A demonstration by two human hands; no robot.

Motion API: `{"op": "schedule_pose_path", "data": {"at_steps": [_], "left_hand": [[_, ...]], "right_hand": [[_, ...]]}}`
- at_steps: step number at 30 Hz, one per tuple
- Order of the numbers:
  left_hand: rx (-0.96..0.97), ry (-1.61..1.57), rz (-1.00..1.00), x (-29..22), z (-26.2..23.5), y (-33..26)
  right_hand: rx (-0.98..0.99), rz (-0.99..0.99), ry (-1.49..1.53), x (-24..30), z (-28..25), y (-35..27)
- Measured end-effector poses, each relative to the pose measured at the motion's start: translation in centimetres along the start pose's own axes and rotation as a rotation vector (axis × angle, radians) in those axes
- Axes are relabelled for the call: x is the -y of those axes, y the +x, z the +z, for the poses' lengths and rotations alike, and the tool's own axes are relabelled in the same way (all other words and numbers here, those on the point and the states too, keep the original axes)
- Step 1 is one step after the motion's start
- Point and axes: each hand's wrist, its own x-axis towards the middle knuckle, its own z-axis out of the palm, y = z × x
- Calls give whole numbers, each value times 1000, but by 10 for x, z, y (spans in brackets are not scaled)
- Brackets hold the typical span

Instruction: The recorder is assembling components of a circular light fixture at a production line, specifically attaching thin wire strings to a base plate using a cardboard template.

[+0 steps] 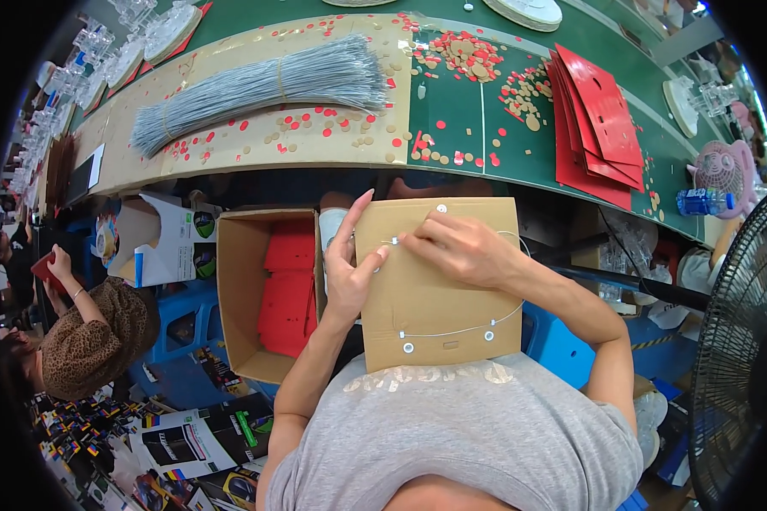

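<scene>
Table (452, 106) ahead, hands (349, 277) (469, 249) touch cardboard (435, 294); a carton (240, 294), apparently red cards (285, 311).

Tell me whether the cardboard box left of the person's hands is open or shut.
Open: no lid covers the box, and red pieces show inside.

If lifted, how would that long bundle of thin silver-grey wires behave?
The long bundle of thin silver-grey wires would probably move together, since narrow bands encircle it. Its fanned ends might splay, and such slender strands could bend.
</scene>
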Motion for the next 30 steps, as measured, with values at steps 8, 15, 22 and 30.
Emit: {"op": "schedule_pose_path", "data": {"at_steps": [8,15,22,30], "left_hand": [[7,35,45,4,2,2],[-76,391,140,7,-12,-1],[-47,808,600,-4,-10,1],[-18,783,974,6,-8,-6]], "right_hand": [[32,6,-165,12,3,9],[-48,130,-113,12,-1,-11],[-352,910,-161,68,-25,-66],[-579,1217,19,110,-10,-84]]}}
